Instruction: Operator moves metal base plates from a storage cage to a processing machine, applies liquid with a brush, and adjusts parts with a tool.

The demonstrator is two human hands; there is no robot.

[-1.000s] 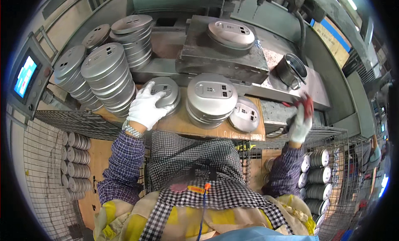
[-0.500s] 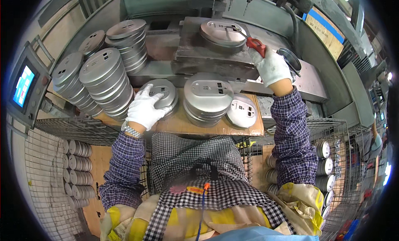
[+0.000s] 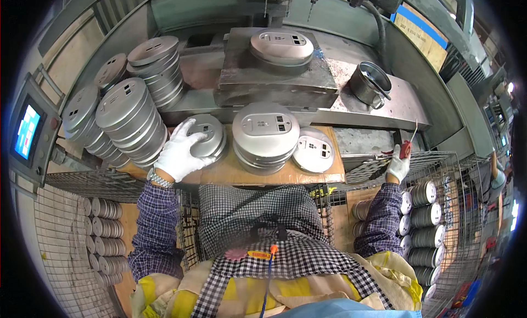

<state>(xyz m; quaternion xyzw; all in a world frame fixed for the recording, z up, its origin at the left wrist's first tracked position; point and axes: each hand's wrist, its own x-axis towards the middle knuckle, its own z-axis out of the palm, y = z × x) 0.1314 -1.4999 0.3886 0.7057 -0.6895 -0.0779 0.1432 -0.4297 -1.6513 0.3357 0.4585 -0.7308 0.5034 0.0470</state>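
My left hand (image 3: 181, 152), in a white glove, is open with its fingers spread at the left side of a short stack of round grey metal covers (image 3: 208, 132). Whether the fingertips press on the covers, I cannot tell. My right hand (image 3: 398, 167), also gloved, is closed around a red air blow gun (image 3: 405, 149) whose thin metal nozzle points up, above the right wire basket. A single metal cover (image 3: 281, 42) lies on the machine's steel block (image 3: 274, 76). On the cardboard stand another stack of covers (image 3: 265, 132) and a low cover (image 3: 313, 151).
Tall stacks of covers (image 3: 132, 117) stand at the left beside a control screen (image 3: 27, 131). Drill bits (image 3: 310, 10) hang above the block. A metal mug (image 3: 369, 86) sits on the machine. Wire baskets (image 3: 60, 219) holding rows of covers flank me.
My right hand has drawn the blow gun from the cover on the block down to the right. My left hand has shifted slightly left, off the top of the short stack.
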